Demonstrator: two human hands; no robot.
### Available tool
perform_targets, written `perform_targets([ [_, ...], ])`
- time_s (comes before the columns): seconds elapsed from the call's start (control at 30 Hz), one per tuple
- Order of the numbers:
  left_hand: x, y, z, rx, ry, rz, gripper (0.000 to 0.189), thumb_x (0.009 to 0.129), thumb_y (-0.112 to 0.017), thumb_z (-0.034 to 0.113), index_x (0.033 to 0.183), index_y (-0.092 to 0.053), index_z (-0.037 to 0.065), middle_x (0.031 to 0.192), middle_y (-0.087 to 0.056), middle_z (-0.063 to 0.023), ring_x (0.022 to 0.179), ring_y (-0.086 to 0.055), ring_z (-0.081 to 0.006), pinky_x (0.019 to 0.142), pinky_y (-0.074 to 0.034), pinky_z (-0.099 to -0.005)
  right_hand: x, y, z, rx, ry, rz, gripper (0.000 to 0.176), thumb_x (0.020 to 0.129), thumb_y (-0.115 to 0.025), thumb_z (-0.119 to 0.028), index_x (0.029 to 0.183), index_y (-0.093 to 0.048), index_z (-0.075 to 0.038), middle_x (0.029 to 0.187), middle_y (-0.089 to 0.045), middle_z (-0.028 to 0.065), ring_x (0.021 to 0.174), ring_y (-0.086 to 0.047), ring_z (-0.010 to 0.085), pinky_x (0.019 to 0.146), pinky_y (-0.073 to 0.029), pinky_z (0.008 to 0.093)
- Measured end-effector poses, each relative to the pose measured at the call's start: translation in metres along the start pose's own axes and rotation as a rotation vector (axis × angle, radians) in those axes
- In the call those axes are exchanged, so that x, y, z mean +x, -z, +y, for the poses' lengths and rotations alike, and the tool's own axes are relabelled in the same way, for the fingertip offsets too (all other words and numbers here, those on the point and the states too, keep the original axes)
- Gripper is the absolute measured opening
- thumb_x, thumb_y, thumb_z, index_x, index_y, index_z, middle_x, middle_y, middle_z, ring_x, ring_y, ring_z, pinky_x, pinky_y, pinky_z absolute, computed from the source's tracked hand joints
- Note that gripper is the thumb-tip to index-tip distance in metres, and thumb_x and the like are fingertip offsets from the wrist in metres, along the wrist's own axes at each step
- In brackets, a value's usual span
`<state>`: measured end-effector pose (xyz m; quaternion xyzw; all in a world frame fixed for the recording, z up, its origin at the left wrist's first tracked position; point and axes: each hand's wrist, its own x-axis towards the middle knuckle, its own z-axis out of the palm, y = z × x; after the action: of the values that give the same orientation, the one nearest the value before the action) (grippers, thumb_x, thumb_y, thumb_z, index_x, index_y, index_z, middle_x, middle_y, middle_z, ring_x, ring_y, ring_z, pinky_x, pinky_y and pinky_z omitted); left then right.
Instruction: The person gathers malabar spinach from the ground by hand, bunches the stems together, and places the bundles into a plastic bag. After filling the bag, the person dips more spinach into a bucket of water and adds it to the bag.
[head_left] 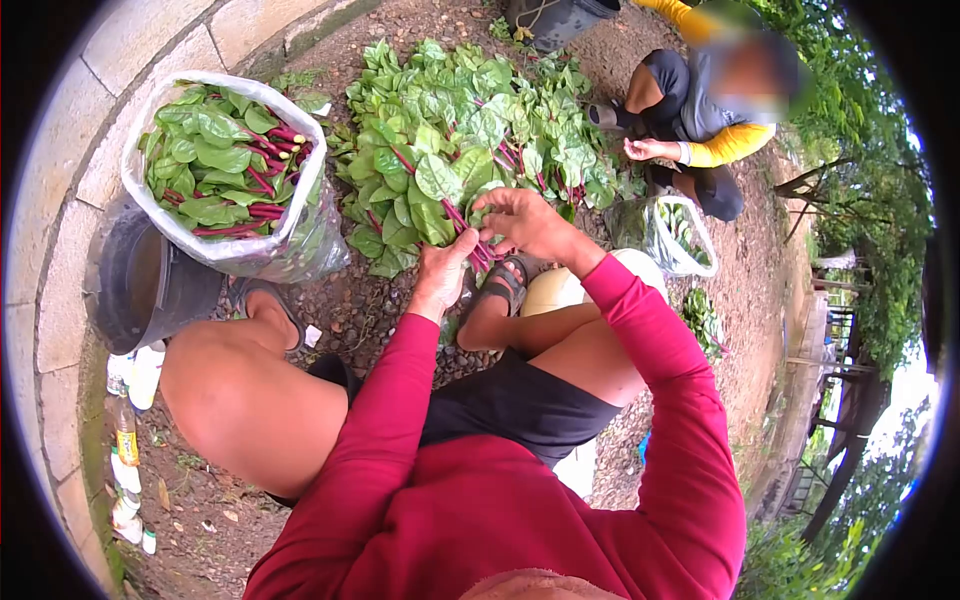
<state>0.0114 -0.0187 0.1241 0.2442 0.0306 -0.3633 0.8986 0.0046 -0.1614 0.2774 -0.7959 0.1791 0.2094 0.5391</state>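
Note:
My left hand (pixel 445 268) is closed round the red stems of a bunch of Malabar spinach (pixel 440 185), its leaves pointing away from me. Fingers curled, my right hand (pixel 535 228) grips at the same bunch from the right, near the stems; its exact hold is partly hidden. Just beyond both hands, a wide heap of the same red-stemmed greens (pixel 560 120) lies on the ground. To the left stands a clear plastic bag (pixel 310 235) with a white rolled rim, packed with cut leaves and stems.
A black bucket (pixel 140 275) leans by the curved block wall (pixel 62 270). Several bottles (pixel 126 445) line its base. At the right a co-worker (pixel 715 110) crouches beside a smaller bag of greens (pixel 655 235). Another dark bucket (pixel 560 22) stands at the back.

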Motion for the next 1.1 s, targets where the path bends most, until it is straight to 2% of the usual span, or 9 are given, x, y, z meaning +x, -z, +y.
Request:
perform_targets([
  [0.2, 0.002, -0.004, 0.000, -0.130, 0.045, 0.113, 0.038, 0.093, -0.074, 0.030, 0.118, -0.060, 0.005, 0.106, -0.067, -0.0087, 0.095, -0.067, -0.0208, 0.088, -0.054, -0.0449, -0.004, -0.005, -0.002, -0.043, 0.072, 0.015, 0.033, 0.093, -0.059, -0.001, 0.125, -0.063, -0.001, 0.099, -0.066, 0.0068, 0.086, -0.066, 0.0126, 0.069, -0.058, 0.0268],
  [0.3, 0.003, -0.008, 0.001, -0.069, 0.049, 0.283, 0.033, 0.092, -0.073, 0.028, 0.115, -0.062, 0.006, 0.101, -0.067, -0.0064, 0.090, -0.067, -0.0194, 0.084, -0.056, -0.0415, -0.008, -0.004, -0.004, -0.327, 0.201, 0.017, 0.031, 0.089, -0.063, -0.003, 0.120, -0.067, -0.002, 0.101, -0.068, 0.0108, 0.090, -0.067, 0.0198, 0.076, -0.057, 0.0319],
  [0.37, 0.006, -0.004, 0.002, -0.059, 0.033, 0.250, 0.040, 0.087, -0.078, 0.026, 0.119, -0.061, 0.007, 0.105, -0.066, -0.0044, 0.093, -0.064, -0.0178, 0.081, -0.054, -0.0401, -0.005, -0.005, 0.007, -0.548, 0.427, 0.066, 0.028, 0.087, -0.066, -0.005, 0.114, -0.069, -0.002, 0.101, -0.069, 0.0140, 0.093, -0.068, 0.0260, 0.082, -0.055, 0.0359],
  [0.47, 0.008, 0.000, -0.003, -0.042, -0.010, 0.238, 0.037, 0.085, -0.078, 0.016, 0.117, -0.062, 0.005, 0.107, -0.066, -0.0030, 0.094, -0.063, -0.0147, 0.078, -0.054, -0.0366, -0.004, -0.013, 0.008, -0.562, 0.441, 0.111, 0.025, 0.085, -0.069, -0.009, 0.109, -0.069, -0.001, 0.101, -0.070, 0.0174, 0.097, -0.066, 0.0327, 0.089, -0.051, 0.0395],
  [0.6, 0.007, -0.006, 0.005, 0.054, -0.074, 0.262, 0.036, 0.085, -0.075, 0.007, 0.118, -0.062, 0.002, 0.110, -0.066, -0.0026, 0.094, -0.062, -0.0128, 0.080, -0.053, -0.0340, -0.002, -0.013, 0.012, -0.650, 0.460, 0.091, 0.020, 0.087, -0.068, -0.012, 0.104, -0.069, -0.001, 0.094, -0.070, 0.0160, 0.083, -0.069, 0.0273, 0.075, -0.055, 0.0368],
  [0.7, 0.011, -0.005, 0.011, 0.106, -0.217, 0.340, 0.026, 0.086, -0.074, 0.009, 0.110, -0.066, 0.002, 0.100, -0.069, -0.0035, 0.085, -0.065, -0.0130, 0.074, -0.054, -0.0329, -0.019, -0.016, -0.012, -0.635, 0.128, -0.109, 0.021, 0.087, -0.068, -0.012, 0.104, -0.068, 0.001, 0.086, -0.069, 0.0127, 0.072, -0.068, 0.0195, 0.062, -0.055, 0.0335],
  [0.8, 0.017, 0.013, 0.020, 0.092, -0.243, 0.397, 0.024, 0.086, -0.074, 0.010, 0.109, -0.067, 0.003, 0.096, -0.070, -0.0025, 0.081, -0.066, -0.0123, 0.067, -0.054, -0.0304, -0.022, -0.014, -0.007, -0.273, -0.179, -0.201, 0.018, 0.090, -0.068, -0.014, 0.102, -0.068, 0.000, 0.081, -0.068, 0.0078, 0.069, -0.066, 0.0134, 0.055, -0.054, 0.0288],
  [0.93, 0.019, 0.027, 0.028, 0.189, -0.291, 0.385, 0.035, 0.085, -0.074, 0.008, 0.118, -0.064, 0.002, 0.106, -0.069, -0.0037, 0.088, -0.066, -0.0149, 0.078, -0.054, -0.0326, -0.011, -0.012, 0.011, 0.419, -0.233, -0.204, 0.021, 0.097, -0.064, -0.016, 0.113, -0.060, -0.003, 0.097, -0.068, 0.0084, 0.083, -0.072, 0.0187, 0.061, -0.060, 0.0288],
  [1.1, 0.016, 0.030, 0.044, 0.281, -0.314, 0.352, 0.042, 0.083, -0.073, 0.002, 0.124, -0.061, 0.002, 0.114, -0.066, -0.0028, 0.098, -0.061, -0.0144, 0.091, -0.048, -0.0308, -0.007, -0.009, 0.000, 0.576, -0.249, -0.224, 0.026, 0.097, -0.065, -0.015, 0.118, -0.056, -0.003, 0.104, -0.066, 0.0107, 0.090, -0.072, 0.0218, 0.069, -0.063, 0.0310],
])
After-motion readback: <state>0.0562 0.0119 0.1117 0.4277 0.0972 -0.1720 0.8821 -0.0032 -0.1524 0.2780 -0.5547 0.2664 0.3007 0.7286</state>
